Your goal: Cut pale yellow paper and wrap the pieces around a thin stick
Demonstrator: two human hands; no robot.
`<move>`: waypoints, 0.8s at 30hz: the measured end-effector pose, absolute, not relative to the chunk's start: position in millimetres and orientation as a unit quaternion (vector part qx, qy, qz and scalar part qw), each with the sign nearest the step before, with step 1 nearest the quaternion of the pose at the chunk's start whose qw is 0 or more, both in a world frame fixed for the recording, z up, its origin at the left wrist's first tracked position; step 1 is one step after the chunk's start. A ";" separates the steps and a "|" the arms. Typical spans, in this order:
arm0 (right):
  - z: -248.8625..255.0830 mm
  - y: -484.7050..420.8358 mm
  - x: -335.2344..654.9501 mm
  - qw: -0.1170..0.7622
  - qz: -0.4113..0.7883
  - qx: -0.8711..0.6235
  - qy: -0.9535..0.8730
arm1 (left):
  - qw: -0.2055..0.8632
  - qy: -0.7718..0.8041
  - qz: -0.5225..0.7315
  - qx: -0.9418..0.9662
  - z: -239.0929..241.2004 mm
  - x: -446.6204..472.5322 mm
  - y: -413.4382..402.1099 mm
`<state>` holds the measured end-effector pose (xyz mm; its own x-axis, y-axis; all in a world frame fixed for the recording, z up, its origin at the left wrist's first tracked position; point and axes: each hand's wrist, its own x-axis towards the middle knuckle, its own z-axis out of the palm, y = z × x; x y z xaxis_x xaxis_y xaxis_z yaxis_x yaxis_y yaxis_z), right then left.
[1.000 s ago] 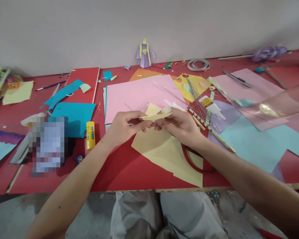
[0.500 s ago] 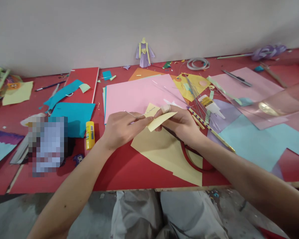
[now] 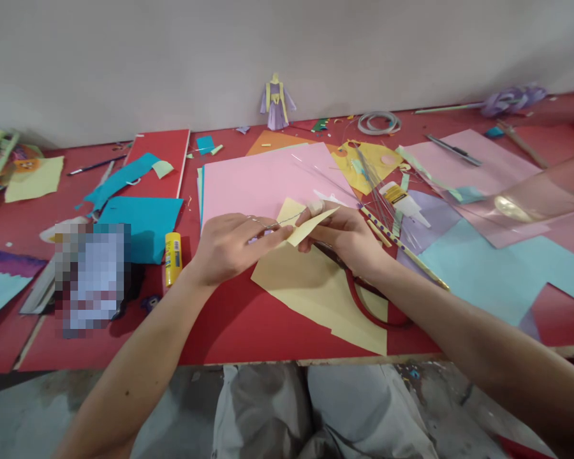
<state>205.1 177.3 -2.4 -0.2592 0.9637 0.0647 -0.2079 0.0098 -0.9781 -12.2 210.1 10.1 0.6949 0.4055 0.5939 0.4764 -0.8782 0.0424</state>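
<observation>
Between the left hand (image 3: 227, 248) and the right hand (image 3: 351, 239), a small pale yellow paper piece (image 3: 310, 227) slants upward toward the right, its broad face turned to the viewer. A second ago the piece stood nearly edge-on, spanning both sets of fingers; now it lies mostly on the right hand's side, pinched there near a finger bearing a pale wrap (image 3: 316, 207). The left hand is curled narrow, thumb tip at the paper's lower left end; what its hidden fingers clasp cannot be told.

Just behind the thumb, a thin twisted wire (image 3: 287, 221) now runs from the left hand toward the right fingertips, where earlier its ends poked up beyond the left hand. The turn appears to bring paper and wire together at the fingertips, though nothing shows them joined, and the work looks unfinished.

Below the hands, red-handled scissors (image 3: 356, 301) rest on a larger yellow sheet (image 3: 310, 287) atop the red tabletop (image 3: 249, 328), partly under the right hand. Beyond them lies a pink sheet (image 3: 263, 182); left of the left hand stands or lies a glue stick (image 3: 173, 258).
</observation>
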 end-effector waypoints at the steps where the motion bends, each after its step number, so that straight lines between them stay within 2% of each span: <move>1: -2.1 177.2 204.9 0.487 0.602 -0.364 -0.517 | 0.053 -0.245 -0.307 -0.918 10.4 -12.4 210.0; 9: -5.4 178.3 204.7 0.488 0.637 -0.345 -0.488 | 0.064 -0.236 -0.298 -0.923 6.3 -18.2 210.9; 14: -7.0 178.3 205.1 0.487 0.635 -0.339 -0.494 | 0.011 -0.260 -0.317 -0.912 3.4 -19.3 210.2; 18: -3.7 177.6 204.9 0.480 0.625 -0.337 -0.515 | 0.047 -0.229 -0.328 -0.915 5.3 -18.4 211.6; 21: -2.1 176.7 204.8 0.479 0.596 -0.337 -0.550 | 0.075 -0.200 -0.365 -0.906 7.4 -16.2 212.3; 24: -4.0 175.5 205.7 0.495 0.512 -0.350 -0.608 | -0.003 -0.212 -0.394 -0.894 11.2 -12.5 210.3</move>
<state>205.7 175.5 -4.0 -0.2641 0.9332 0.2436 -0.0808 0.2302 -0.9698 -12.5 210.3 11.2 0.5993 0.3816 0.7037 0.3771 -0.9100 0.1723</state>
